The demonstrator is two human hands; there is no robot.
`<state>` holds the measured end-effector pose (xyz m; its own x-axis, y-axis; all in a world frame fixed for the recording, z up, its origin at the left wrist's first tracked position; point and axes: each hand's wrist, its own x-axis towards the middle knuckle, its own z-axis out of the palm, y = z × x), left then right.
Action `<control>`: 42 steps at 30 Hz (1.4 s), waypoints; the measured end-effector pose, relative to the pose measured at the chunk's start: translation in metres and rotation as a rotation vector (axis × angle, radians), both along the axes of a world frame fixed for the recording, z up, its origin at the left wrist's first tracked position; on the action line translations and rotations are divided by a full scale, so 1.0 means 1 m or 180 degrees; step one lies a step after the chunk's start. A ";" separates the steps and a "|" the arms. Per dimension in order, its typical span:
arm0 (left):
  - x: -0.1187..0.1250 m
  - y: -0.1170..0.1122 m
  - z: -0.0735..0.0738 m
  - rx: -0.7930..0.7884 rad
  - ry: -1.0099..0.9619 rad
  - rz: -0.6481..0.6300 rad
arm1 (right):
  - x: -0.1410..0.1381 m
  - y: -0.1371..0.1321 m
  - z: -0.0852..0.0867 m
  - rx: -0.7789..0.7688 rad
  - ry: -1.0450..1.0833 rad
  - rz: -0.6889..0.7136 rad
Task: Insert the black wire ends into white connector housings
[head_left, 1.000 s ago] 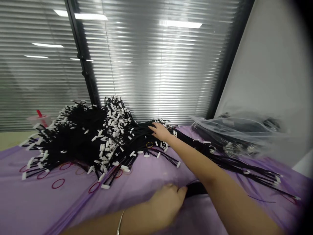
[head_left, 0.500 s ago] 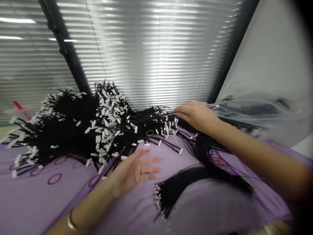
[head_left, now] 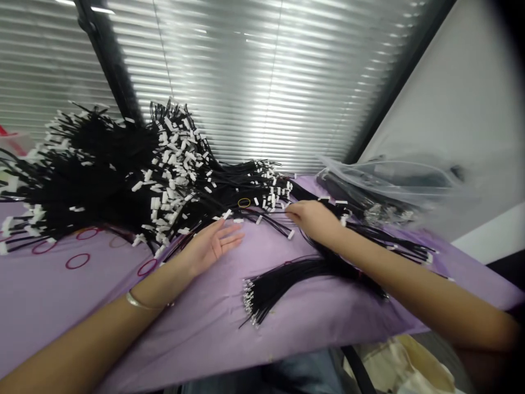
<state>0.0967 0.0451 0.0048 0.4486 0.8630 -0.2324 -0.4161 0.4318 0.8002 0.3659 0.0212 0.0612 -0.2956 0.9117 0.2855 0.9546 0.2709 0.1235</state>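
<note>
Since the loose bundle of black wires sits at 6 o'clock on the purple cloth, start there. Its long axis arcs roughly sideways. The bare crimped terminals fan out at its 8 o'clock end, pointing down-left toward your side of the table, and the far end runs toward 3 o'clock, under your right forearm.

Your right hand is just above the bundle, fingers curled down into loose strands. Can't tell if it's pinching anything. Your left hand is palm up and spread, holding nothing, beside the big pile of white-tipped wires at 10 o'clock.

Main risk: strands near your right hand cross into the pile, so a hard pull could hook the white connectors and drag or tangle it. The unbound terminals could also splay further or slide toward the table edge if the cloth gets tugged. The clear plastic bag at 2 o'clock sits close to those right-side strands.
</note>
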 end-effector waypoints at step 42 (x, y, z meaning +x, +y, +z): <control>0.012 -0.010 -0.022 0.0938 0.1419 0.0344 | -0.049 -0.065 -0.059 -0.1285 0.0543 0.1185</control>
